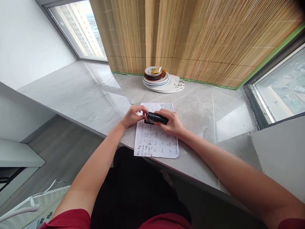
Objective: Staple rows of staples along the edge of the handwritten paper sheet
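R grip (pixel 172 123) clamped on blk stapler (pixel 157 118); L grip (pixel 132 116) at end, hold unclear.

"What's the worktop (pixel 195 105) like?"
"Grey, glossy and marble-veined, with thin seams."
"And on it?"
"A handwritten paper (pixel 164 148) near the front, one corner jutting past the edge; farther back, a stack of plates (pixel 156 83), white at the bottom."

Both my bare arms (pixel 105 156) reach forward, slanting inward.
My left hand (pixel 134 115) is curled, thumb and index finger bent toward each other; near it, my right hand (pixel 171 122) is wrapped in a grip, fingers pointing leftward.
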Demonstrator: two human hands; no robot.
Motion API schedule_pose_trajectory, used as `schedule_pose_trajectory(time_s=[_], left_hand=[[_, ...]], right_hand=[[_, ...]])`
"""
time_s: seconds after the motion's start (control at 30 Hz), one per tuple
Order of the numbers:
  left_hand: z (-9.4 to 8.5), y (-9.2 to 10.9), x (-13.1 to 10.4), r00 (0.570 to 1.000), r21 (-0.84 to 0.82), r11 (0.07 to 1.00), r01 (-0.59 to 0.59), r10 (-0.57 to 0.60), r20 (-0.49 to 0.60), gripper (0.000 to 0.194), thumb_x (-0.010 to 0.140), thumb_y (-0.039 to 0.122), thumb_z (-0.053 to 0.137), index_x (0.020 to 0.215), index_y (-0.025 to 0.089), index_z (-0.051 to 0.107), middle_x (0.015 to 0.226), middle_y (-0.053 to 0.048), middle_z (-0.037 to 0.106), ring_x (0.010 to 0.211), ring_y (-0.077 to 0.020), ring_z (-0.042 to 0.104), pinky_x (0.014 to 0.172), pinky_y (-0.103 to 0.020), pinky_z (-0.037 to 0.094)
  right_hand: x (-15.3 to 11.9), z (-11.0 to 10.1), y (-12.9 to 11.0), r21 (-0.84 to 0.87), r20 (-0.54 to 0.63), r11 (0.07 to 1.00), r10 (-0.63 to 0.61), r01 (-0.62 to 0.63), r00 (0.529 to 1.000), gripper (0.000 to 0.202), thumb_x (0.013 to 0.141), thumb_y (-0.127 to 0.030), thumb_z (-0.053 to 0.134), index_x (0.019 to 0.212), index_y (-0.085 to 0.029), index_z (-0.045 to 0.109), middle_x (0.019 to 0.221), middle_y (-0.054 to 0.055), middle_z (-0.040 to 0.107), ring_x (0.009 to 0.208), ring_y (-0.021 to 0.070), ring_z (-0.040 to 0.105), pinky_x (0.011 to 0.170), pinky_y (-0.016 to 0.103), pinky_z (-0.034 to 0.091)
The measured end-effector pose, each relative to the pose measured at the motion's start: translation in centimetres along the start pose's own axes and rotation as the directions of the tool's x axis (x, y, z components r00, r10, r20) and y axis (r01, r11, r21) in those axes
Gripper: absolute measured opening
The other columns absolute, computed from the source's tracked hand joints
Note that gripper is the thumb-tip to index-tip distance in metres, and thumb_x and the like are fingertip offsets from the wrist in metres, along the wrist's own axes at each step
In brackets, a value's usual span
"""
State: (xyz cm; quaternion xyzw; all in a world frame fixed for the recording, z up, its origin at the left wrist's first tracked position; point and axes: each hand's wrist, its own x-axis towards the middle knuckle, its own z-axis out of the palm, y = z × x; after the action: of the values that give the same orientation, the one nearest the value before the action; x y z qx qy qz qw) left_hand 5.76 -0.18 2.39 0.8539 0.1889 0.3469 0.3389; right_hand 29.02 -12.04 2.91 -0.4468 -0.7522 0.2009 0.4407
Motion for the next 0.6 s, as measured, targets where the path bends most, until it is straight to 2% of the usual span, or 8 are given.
schedule_pose_trajectory(time_s=[0.07,0.13,0.2,0.27,0.37,0.47,0.6], left_hand=[[-0.1,-0.5,-0.1,1.0,0.029,0.999,0.013,-0.013,0.0,0.012,0.09,0.034,0.081,0.089,0.023,0.077,0.085,-0.002,0.076,0.079,-0.0201,0.068,0.076,-0.034,0.053],[-0.2,-0.9,-0.1,0.998,0.068,0.998,0.02,-0.016,-0.054,0.008,0.095,0.027,0.072,0.095,0.023,0.079,0.091,-0.004,0.078,0.085,-0.0218,0.071,0.081,-0.036,0.055],[-0.1,-1.4,-0.1,0.996,0.123,0.992,0.018,-0.007,-0.086,0.02,0.096,0.017,0.062,0.097,0.022,0.081,0.097,-0.005,0.08,0.093,-0.0233,0.074,0.088,-0.038,0.057],[0.1,-1.8,-0.1,0.999,0.21,0.978,0.009,0.001,-0.05,0.029,0.092,0.009,0.057,0.096,0.022,0.083,0.101,-0.005,0.082,0.1,-0.0242,0.075,0.096,-0.04,0.058],[0.5,-1.9,-0.1,1.0,0.339,0.941,0.001,-0.006,0.014,0.034,0.088,0.005,0.056,0.102,0.021,0.083,0.113,-0.006,0.082,0.113,-0.0252,0.073,0.108,-0.044,0.055],[0.7,-1.6,-0.1,0.999,0.431,0.902,-0.001,-0.013,0.031,0.038,0.089,0.005,0.056,0.113,0.02,0.082,0.124,-0.006,0.079,0.122,-0.0265,0.069,0.112,-0.046,0.052],[0.8,-1.4,-0.2,0.999,0.519,0.855,0.016,-0.036,0.028,0.039,0.089,0.006,0.057,0.116,0.021,0.08,0.125,-0.004,0.078,0.116,-0.0276,0.067,0.109,-0.047,0.052]], right_hand=[[-0.1,0.1,0.1,0.006,-0.003,1.0,-0.002,0.002,1.0,0.026,0.092,-0.031,0.071,0.117,-0.028,0.074,0.098,0.004,0.075,0.094,0.0247,0.068,0.087,0.04,0.054],[-0.2,0.2,0.1,-0.019,-0.055,1.0,0.004,-0.005,0.998,0.026,0.092,-0.032,0.071,0.118,-0.027,0.073,0.101,0.006,0.075,0.095,0.0257,0.069,0.088,0.041,0.055],[-0.5,0.4,0.0,-0.089,-0.108,0.996,-0.013,0.003,0.994,0.025,0.094,-0.031,0.069,0.119,-0.026,0.072,0.102,0.007,0.074,0.096,0.0268,0.068,0.087,0.042,0.055],[-0.7,0.6,-0.1,-0.154,-0.112,0.987,-0.065,0.047,0.992,0.025,0.095,-0.029,0.068,0.12,-0.026,0.071,0.1,0.008,0.073,0.093,0.0265,0.068,0.083,0.041,0.055],[-0.9,0.9,-0.1,-0.186,-0.076,0.972,-0.157,0.141,0.985,0.027,0.096,-0.025,0.067,0.123,-0.024,0.069,0.099,0.008,0.073,0.089,0.0255,0.067,0.079,0.039,0.055],[-1.0,1.3,-0.2,-0.262,0.011,0.944,-0.205,0.2,0.979,0.028,0.098,-0.022,0.065,0.126,-0.022,0.068,0.1,0.01,0.074,0.091,0.0266,0.067,0.082,0.041,0.055],[-0.8,1.7,-0.1,-0.344,0.068,0.927,-0.132,0.148,0.989,0.03,0.099,-0.023,0.067,0.129,-0.023,0.068,0.1,0.009,0.075,0.092,0.0279,0.067,0.084,0.042,0.054]])
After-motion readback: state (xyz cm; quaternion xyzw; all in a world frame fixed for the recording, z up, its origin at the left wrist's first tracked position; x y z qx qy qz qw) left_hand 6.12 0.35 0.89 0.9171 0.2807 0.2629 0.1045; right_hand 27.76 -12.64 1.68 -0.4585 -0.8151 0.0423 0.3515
